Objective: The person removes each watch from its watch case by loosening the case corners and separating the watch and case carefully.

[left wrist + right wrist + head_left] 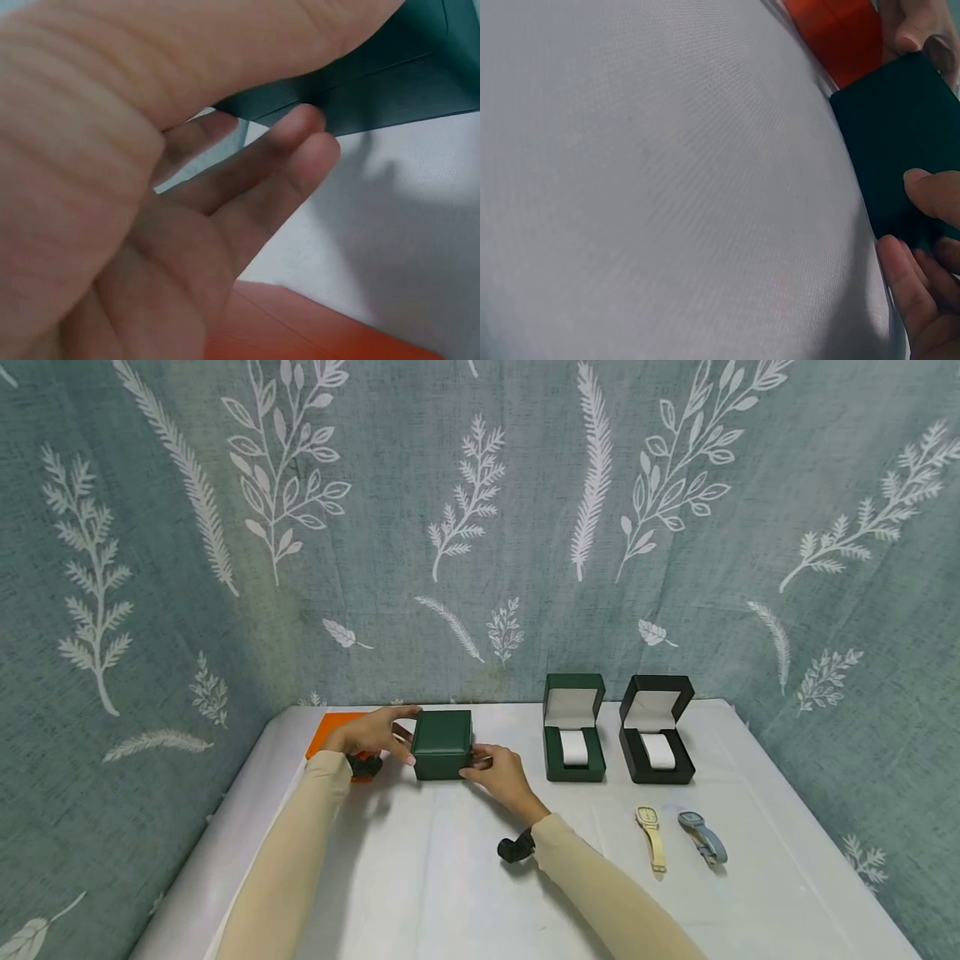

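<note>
1. We see the left hand grasping the left side of a closed green watch box; its thumb lies at the near corner; its index finger stretches towards the far corner.
2. We see the right hand gripping the same box at its right side; its thumb rests against the near face; its other fingers sit at the side.
3. We find the closed box between the two hands, near the far edge of the table; we cannot tell whether its base touches the white cloth.
4. We note black wrist devices below both hands, beside beige sleeves; an orange box-like object lies partly hidden beneath the left hand.
5. Well to the right of the hands we see an open green watch box and, just beside it, an open black watch box; each has its lid raised and holds a white cushion.
6. Nearer us lie a pale yellow wristwatch and a blue wristwatch, side by side and apart; behind everything hangs grey-green leaf-patterned fabric.
</note>
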`<state>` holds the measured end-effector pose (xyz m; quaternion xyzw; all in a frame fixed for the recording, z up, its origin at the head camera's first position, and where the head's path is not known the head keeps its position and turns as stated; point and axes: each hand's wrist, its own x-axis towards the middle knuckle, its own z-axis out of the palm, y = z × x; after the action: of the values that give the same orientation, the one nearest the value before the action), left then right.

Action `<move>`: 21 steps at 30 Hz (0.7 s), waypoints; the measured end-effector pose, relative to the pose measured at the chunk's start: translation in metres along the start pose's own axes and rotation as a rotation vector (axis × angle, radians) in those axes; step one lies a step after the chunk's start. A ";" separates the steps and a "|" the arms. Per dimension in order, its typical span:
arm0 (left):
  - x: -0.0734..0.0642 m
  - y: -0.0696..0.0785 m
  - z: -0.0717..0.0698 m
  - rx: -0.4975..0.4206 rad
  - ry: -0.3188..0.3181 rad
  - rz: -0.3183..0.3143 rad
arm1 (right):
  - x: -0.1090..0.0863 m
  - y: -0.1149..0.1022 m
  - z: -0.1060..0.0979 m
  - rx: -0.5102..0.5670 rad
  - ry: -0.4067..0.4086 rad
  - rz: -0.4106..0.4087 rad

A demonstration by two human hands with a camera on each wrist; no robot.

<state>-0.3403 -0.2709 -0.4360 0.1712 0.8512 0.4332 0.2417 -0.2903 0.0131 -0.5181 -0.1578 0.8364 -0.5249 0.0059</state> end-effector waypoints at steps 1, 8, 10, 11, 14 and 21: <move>0.000 0.000 0.000 -0.003 -0.005 -0.002 | 0.000 0.000 0.000 -0.001 0.004 0.003; -0.001 0.001 -0.001 -0.055 -0.022 -0.038 | 0.002 0.000 0.000 -0.013 0.003 -0.018; -0.002 0.001 -0.001 -0.068 -0.019 -0.039 | 0.001 0.000 0.000 -0.017 0.001 -0.027; -0.003 0.002 -0.001 -0.064 -0.016 -0.035 | 0.001 0.000 0.000 -0.018 0.000 -0.031; -0.003 0.004 -0.001 -0.050 -0.013 -0.015 | -0.002 0.002 -0.001 -0.024 0.000 -0.033; -0.008 0.010 0.004 0.011 0.018 0.030 | -0.009 0.007 -0.007 -0.018 -0.014 -0.064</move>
<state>-0.3305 -0.2665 -0.4278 0.1814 0.8530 0.4337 0.2267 -0.2845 0.0243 -0.5227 -0.1883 0.8355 -0.5162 -0.0063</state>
